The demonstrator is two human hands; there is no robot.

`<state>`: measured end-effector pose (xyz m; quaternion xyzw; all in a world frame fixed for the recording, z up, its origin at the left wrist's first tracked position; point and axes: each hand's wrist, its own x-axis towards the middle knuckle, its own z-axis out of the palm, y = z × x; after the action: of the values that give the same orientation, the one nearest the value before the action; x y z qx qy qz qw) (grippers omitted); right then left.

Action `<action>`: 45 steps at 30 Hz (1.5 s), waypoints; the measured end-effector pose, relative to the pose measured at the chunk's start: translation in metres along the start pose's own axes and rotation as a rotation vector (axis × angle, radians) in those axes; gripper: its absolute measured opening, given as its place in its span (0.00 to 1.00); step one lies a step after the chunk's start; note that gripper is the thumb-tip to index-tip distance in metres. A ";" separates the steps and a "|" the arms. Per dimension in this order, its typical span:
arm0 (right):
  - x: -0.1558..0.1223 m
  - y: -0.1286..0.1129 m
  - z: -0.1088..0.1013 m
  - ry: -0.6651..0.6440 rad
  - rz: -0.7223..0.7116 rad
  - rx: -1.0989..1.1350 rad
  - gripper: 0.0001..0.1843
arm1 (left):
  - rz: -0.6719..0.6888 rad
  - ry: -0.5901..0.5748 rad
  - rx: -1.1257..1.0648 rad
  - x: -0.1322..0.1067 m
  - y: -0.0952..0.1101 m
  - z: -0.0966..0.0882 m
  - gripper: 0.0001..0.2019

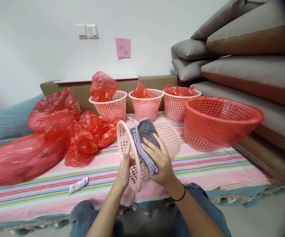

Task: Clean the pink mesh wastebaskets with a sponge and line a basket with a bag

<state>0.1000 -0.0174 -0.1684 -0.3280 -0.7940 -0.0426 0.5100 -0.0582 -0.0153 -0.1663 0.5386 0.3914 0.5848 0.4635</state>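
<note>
A pink mesh basket lies tipped on its side above the striped cloth, its mouth facing me. My left hand grips its rim from the left. My right hand holds a folded grey and lilac cloth at the basket's mouth, fingers pressed over the fabric. The cloth pokes partly into the basket.
Three upright pink baskets with red plastic bags stand in a row at the back. A basket lined with a red bag is tilted at the right. Loose red bags pile up at the left. A small white tube lies on the striped sheet. Grey cushions are stacked on the right.
</note>
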 end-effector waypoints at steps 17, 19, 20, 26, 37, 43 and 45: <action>-0.014 0.055 -0.012 0.319 0.445 0.004 0.27 | -0.120 -0.382 0.010 -0.016 0.003 -0.001 0.31; -0.007 0.020 -0.004 0.165 0.207 0.052 0.29 | -0.103 -0.393 -0.041 -0.012 0.003 -0.003 0.31; -0.004 0.007 -0.002 0.114 0.110 0.080 0.30 | -0.094 -0.401 -0.066 -0.011 0.003 -0.004 0.32; -0.005 0.042 -0.013 0.167 0.197 -0.038 0.29 | -0.157 -0.416 -0.029 -0.011 0.000 -0.012 0.33; -0.003 0.003 -0.003 0.176 0.085 0.130 0.29 | -0.093 -0.500 0.051 -0.016 0.001 0.000 0.31; -0.008 0.048 -0.011 0.231 0.234 0.042 0.28 | -0.147 -0.506 0.077 -0.017 0.004 -0.004 0.35; -0.016 0.083 -0.018 0.369 0.453 -0.044 0.26 | -0.173 -0.545 0.131 -0.020 0.006 -0.008 0.36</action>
<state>0.1649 0.0324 -0.1956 -0.4949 -0.5933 -0.0038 0.6349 -0.0670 -0.0355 -0.1664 0.6693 0.3339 0.3504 0.5636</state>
